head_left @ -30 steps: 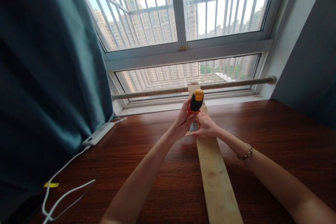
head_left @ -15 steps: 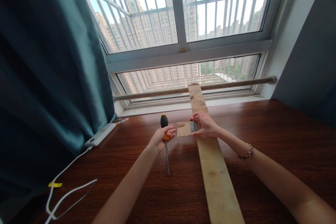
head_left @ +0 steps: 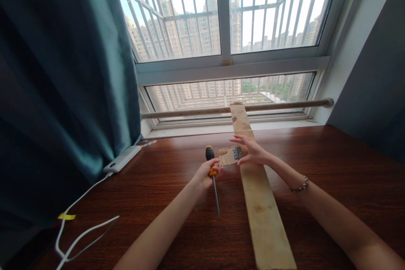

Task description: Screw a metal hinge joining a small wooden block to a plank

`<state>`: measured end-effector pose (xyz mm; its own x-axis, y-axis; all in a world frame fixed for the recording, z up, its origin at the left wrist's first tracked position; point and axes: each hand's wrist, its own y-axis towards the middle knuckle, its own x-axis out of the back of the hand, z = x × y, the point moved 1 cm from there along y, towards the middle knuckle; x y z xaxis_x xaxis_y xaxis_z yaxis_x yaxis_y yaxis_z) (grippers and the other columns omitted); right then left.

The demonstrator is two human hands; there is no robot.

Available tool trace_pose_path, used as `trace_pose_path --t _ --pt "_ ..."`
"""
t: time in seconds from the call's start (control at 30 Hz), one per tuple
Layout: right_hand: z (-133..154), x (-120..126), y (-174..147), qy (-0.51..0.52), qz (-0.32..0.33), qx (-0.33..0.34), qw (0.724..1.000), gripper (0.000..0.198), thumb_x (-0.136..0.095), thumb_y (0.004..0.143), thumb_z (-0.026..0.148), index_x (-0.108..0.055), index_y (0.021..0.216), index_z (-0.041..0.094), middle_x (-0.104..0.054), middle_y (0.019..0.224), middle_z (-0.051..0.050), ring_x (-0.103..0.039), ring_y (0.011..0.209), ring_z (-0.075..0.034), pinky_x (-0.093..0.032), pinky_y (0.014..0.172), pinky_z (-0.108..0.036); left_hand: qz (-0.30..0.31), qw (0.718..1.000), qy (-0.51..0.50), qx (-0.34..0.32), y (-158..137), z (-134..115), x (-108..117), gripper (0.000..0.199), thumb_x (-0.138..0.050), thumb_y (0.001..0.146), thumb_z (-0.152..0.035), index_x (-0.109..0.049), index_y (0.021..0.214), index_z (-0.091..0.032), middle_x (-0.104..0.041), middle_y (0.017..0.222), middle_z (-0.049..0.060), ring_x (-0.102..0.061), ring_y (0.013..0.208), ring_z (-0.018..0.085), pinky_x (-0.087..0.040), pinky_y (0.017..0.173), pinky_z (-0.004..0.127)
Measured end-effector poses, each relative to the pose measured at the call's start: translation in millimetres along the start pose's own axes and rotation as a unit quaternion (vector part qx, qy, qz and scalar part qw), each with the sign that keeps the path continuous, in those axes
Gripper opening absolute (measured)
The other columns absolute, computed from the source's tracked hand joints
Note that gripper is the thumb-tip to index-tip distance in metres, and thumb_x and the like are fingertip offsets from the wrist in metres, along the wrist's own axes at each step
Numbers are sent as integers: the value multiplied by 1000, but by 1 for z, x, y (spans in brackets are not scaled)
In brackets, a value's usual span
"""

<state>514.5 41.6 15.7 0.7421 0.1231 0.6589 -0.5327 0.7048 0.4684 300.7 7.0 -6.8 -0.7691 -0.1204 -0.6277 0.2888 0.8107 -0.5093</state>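
Note:
My left hand [head_left: 205,173] is closed around a screwdriver [head_left: 210,154] with a black and yellow handle; its metal shaft points down toward me. The fingertips of that hand reach the left end of a small wooden piece [head_left: 226,158]. A metal hinge [head_left: 237,152] with screws lies where this piece meets a long wooden board [head_left: 262,206]. Over the board is my right hand [head_left: 255,152], its thumb and fingers apart around the hinge. Whether its thumb touches the hinge, I cannot tell.
The board lies on a dark reddish-brown tabletop [head_left: 177,202], its far end reaching a horizontal rail [head_left: 284,105] before the window. At left are a blue curtain [head_left: 104,93], a white power bank [head_left: 123,159] and a white cable [head_left: 85,196].
My left hand has moved right with the screwdriver, up to the small wooden piece. The fingers of my right hand have spread wider around the hinge. The view has shifted slightly.

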Motion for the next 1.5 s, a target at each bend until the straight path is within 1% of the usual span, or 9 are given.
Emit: trace_pose_path --t 0.43,0.63,0.87,0.97,1.07,1.13,1.2,1.33,1.5 --pt "30 41 -70 218 -186 -211 934 50 -63 71 51 -45 105 18 -65 104 -14 -59 99 -24 -45 86 -41 -44 999 9 12 6 8 2 14 -56 74 -4 -45 70 -12 -36 48 -9 -38 34 0 -54 54 23" --pt "68 30 -116 233 -152 -285 917 35 -62 75 44 -53 96 18 -69 93 -10 -62 92 -22 -46 85 -37 -131 976 16 -173 -26 -7 -10 18 -59 71 -5 -52 85 -14 -45 56 -6 -41 38 1 -48 45 18" --pt "127 3 -140 360 -26 -288 887 45 -48 82 51 -64 70 11 -64 51 -6 -60 46 -14 -44 48 -23 144 964 170 -144 -117 15 -47 10 -55 74 -13 -52 83 -12 -52 73 2 -47 56 6 -42 52 19" --pt "151 -7 -146 525 19 -339 780 70 -25 84 64 -65 71 8 -61 46 -9 -55 34 -14 -37 35 -20 246 799 465 -293 -151 32 -54 15 -52 79 -18 -53 93 -15 -55 80 4 -50 69 12 -43 63 25" --pt "175 -17 -155 602 74 -396 690 78 -19 81 69 -65 83 6 -65 59 -14 -59 41 -15 -37 34 -17 281 507 677 -453 -171 45 -54 22 -44 82 -15 -52 103 -18 -57 88 7 -49 79 17 -41 70 29" --pt "189 -24 -162 608 55 -411 677 69 -31 80 68 -64 92 9 -67 67 -13 -61 48 -14 -39 37 -16 267 346 736 -517 -176 51 -53 21 -40 85 -15 -52 102 -18 -56 82 6 -48 75 16 -41 68 30" --pt "197 -31 -171 586 18 -415 696 56 -48 76 63 -61 102 15 -66 74 -9 -61 51 -13 -41 40 -17 263 250 755 -546 -176 57 -53 20 -37 88 -17 -52 101 -17 -54 78 6 -48 72 16 -41 68 29" --pt "202 -51 -193 474 -67 -405 779 49 -67 67 51 -60 107 23 -61 72 -3 -57 57 -13 -45 50 -21 294 177 734 -587 -171 74 -50 25 -39 88 -20 -52 107 -12 -55 78 6 -51 74 16 -44 74 31" --pt "191 -50 -212 321 -128 -370 862 42 -53 77 53 -56 106 22 -56 66 -1 -50 53 -13 -39 45 -23 214 201 711 -639 -161 93 -40 47 -45 85 -22 -38 131 -21 -47 126 15 -43 116 25 -36 97 41"
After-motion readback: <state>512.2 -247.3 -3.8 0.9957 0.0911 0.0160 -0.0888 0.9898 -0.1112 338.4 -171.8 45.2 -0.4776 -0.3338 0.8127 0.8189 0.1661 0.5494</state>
